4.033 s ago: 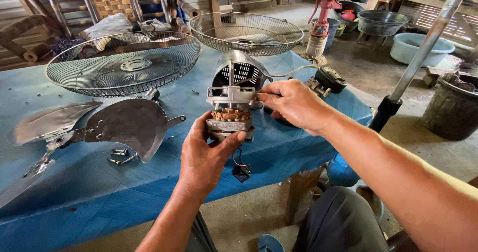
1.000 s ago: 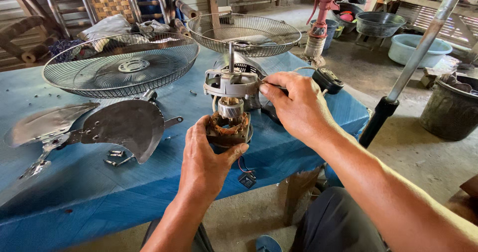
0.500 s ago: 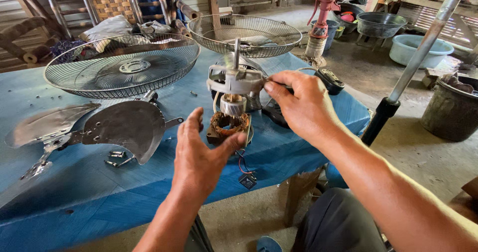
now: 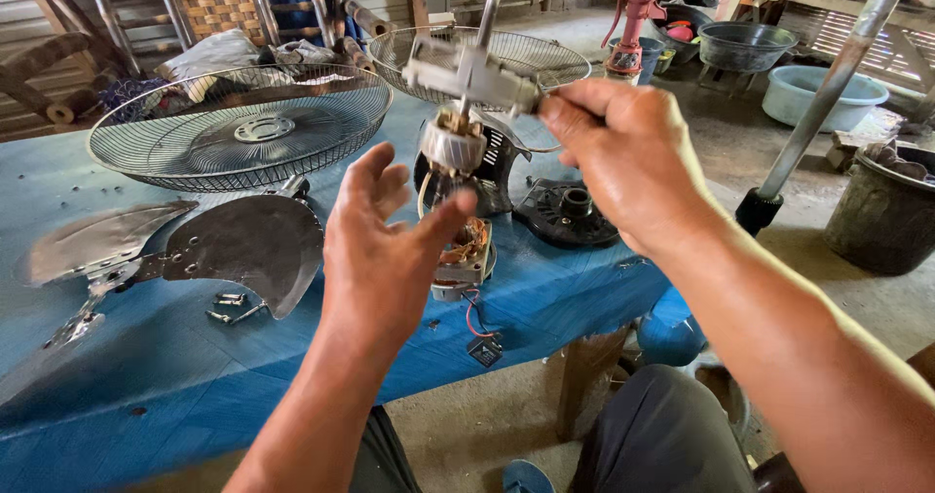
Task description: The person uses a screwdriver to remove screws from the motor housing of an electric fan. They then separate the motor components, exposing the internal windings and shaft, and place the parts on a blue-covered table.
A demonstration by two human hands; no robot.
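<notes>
One rotor assembly (image 4: 467,94), a metal end plate with shaft and a pale cylindrical rotor below it, is raised in the upper centre of the frame, clear of the table (image 4: 146,376). The right hand (image 4: 623,152) enters from the lower right and holds the end plate at its right edge; its grip is clenched on the plate between thumb and fingertips. The left hand (image 4: 385,249) rises from the bottom centre with fingers spread and palm turned toward the motor; its grip is released and holds nothing. Its thumb tip lies just beside the lower end of the rotor; contact cannot be told.

One stator housing (image 4: 466,259), with copper windings visible, stands on the blue table directly below the rotor, partly hidden by the left hand. One red and black lead runs from it to one small black connector (image 4: 484,350) at the table's front edge. One black round motor cover (image 4: 565,215) lies just right of the stator.

Two wire fan guards are on the table: one large guard (image 4: 243,128) at the upper left, one guard (image 4: 545,59) at the upper centre behind the rotor. One metal fan blade set (image 4: 234,245) lies at the centre left; two blades show clearly. A few loose screws (image 4: 229,306) lie just below it.

Off the table at the upper right: one red hand pump (image 4: 633,16), two basins (image 4: 745,45), one dark bucket (image 4: 886,210), one metal pole (image 4: 818,103).
</notes>
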